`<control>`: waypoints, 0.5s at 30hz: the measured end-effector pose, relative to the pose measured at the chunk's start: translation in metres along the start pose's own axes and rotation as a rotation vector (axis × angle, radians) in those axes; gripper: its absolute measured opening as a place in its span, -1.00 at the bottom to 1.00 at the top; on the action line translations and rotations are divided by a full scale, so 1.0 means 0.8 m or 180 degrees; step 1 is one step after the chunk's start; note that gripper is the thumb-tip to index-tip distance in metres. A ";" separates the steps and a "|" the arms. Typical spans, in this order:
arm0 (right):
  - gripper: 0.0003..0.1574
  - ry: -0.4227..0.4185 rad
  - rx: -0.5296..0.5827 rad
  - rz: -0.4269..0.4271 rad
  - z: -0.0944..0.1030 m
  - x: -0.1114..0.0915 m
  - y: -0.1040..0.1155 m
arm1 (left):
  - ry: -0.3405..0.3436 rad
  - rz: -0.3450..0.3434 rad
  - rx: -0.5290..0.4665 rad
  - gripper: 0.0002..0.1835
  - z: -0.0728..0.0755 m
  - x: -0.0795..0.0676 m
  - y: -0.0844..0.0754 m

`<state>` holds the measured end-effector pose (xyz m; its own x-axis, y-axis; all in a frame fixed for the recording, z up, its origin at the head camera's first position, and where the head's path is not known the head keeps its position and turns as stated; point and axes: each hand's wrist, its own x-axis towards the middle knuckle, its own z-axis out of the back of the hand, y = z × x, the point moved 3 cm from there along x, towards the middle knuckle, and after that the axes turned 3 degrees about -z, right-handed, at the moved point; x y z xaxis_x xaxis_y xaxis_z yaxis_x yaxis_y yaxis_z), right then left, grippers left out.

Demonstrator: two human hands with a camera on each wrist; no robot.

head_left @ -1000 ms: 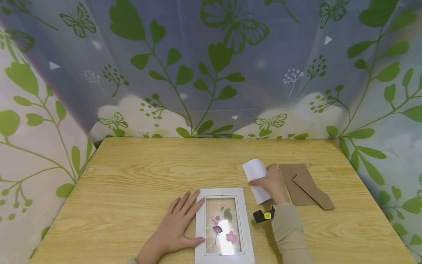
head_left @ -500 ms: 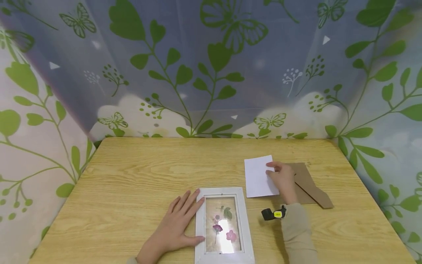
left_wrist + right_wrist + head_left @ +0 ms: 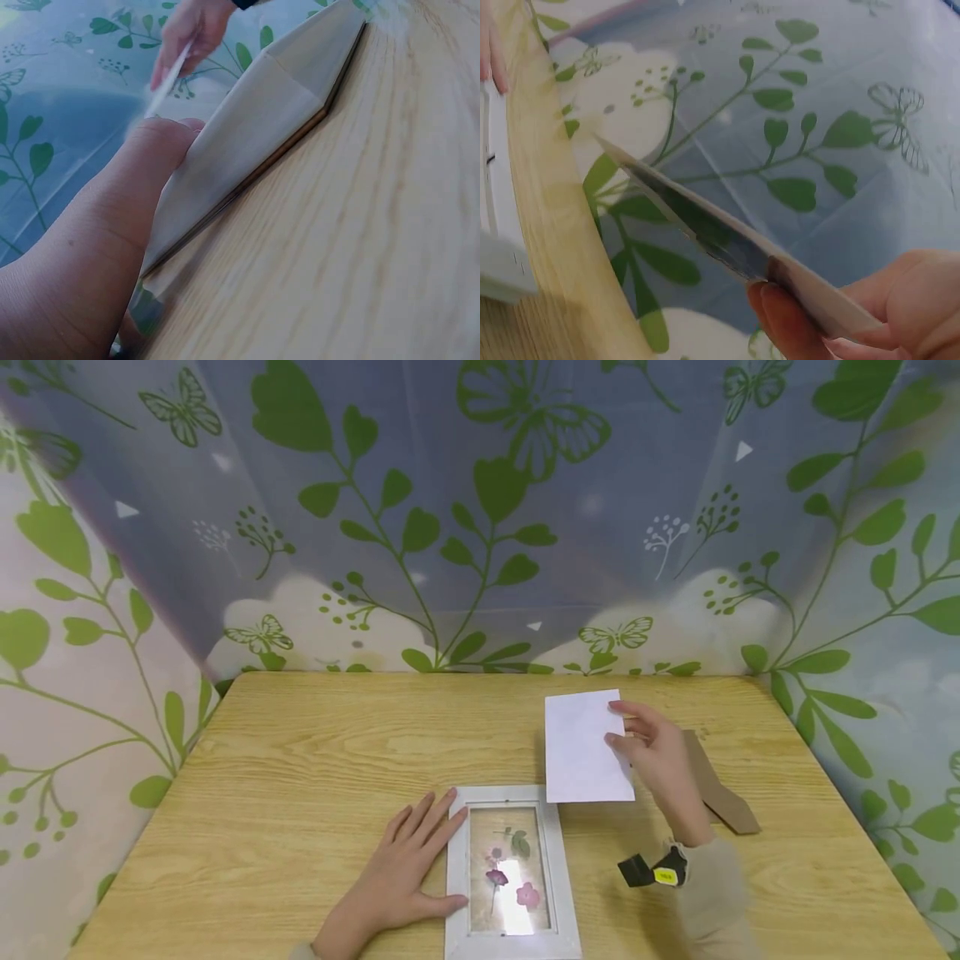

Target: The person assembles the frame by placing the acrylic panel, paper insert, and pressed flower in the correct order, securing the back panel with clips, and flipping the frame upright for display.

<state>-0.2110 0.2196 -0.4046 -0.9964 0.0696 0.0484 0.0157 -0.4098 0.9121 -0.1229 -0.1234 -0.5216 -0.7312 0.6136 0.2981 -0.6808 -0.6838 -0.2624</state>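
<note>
A white picture frame [image 3: 564, 885] lies on the table, with pressed flowers [image 3: 528, 895] behind its clear pane. My left hand [image 3: 397, 877] rests against the frame's left side, fingers spread and thumb on the border. To the frame's upper right, my right hand [image 3: 660, 768] pinches a white sheet [image 3: 585, 747] by its right edge between thumb and fingers. The sheet is held above the table. In the right wrist view the sheet [image 3: 697, 206] appears edge-on, its underside dark and greenish. In the left wrist view the frame's side [image 3: 247, 127] stands beside the left thumb.
A brown backing board [image 3: 731, 806] with a stand leg lies at the right, partly hidden behind my right hand. The wood-grain table [image 3: 300, 760] ends at a leaf-and-butterfly patterned curtain [image 3: 420, 527]. A black camera [image 3: 636, 870] is strapped to my right wrist.
The white sheet, bent under my right hand at first, now hangs flat and raised from the table beside the brown board. My left hand and the frame have stayed put.
</note>
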 end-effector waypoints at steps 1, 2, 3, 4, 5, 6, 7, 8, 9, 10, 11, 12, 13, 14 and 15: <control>-0.40 0.0030 0.0052 0.0033 0.000 -0.003 0.004 | 0.0016 0.0008 -0.0002 0.10 0.000 0.000 0.000; -0.36 0.0063 0.0108 0.0083 0.001 -0.007 0.008 | 0.0025 0.0018 -0.0014 0.10 -0.001 0.000 0.000; -0.32 0.0103 0.0181 0.0128 0.001 -0.011 0.011 | 0.0040 0.0027 -0.0018 0.10 -0.001 0.000 0.000; -0.28 0.0145 0.0250 0.0174 0.001 -0.015 0.015 | 0.0052 0.0038 -0.0035 0.11 -0.001 0.000 0.000; -0.24 0.0189 0.0319 0.0218 0.001 -0.019 0.018 | 0.0060 0.0045 -0.0039 0.11 -0.001 0.000 -0.001; -0.20 0.0236 0.0377 0.0253 0.000 -0.024 0.020 | 0.0062 0.0045 -0.0037 0.11 0.000 0.000 -0.001; -0.17 0.0287 0.0458 0.0284 -0.002 -0.029 0.022 | 0.0062 0.0048 -0.0037 0.11 0.000 -0.001 -0.001; -0.14 0.0343 0.0519 0.0320 -0.004 -0.034 0.023 | 0.0050 0.0039 -0.0020 0.11 0.000 0.000 -0.001; -0.12 0.0397 0.0562 0.0307 -0.006 -0.040 0.023 | 0.0037 0.0026 -0.0008 0.11 0.000 0.000 -0.001; -0.10 0.0455 0.0596 0.0294 -0.009 -0.045 0.023 | 0.0023 0.0012 0.0005 0.11 0.000 0.000 -0.001; -0.09 0.0499 0.0639 0.0279 -0.012 -0.051 0.021 | 0.0009 0.0000 0.0018 0.11 0.000 0.000 -0.001; -0.09 0.0540 0.0676 0.0270 -0.016 -0.057 0.019 | -0.0003 -0.0011 0.0026 0.11 0.000 0.000 -0.001; -0.10 0.0580 0.0707 0.0254 -0.019 -0.062 0.017 | -0.0012 -0.0021 0.0031 0.10 0.000 0.000 -0.001; -0.11 0.0618 0.0725 0.0221 -0.023 -0.067 0.014 | -0.0024 -0.0029 0.0035 0.10 0.000 0.000 -0.001; -0.12 0.0649 0.0750 0.0176 -0.027 -0.073 0.011 | -0.0031 -0.0034 0.0036 0.10 0.000 0.000 -0.001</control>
<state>-0.1548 0.1924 -0.4081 -0.9893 -0.1406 0.0396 0.0654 -0.1842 0.9807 -0.1221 -0.1227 -0.5213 -0.7233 0.6172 0.3097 -0.6881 -0.6816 -0.2486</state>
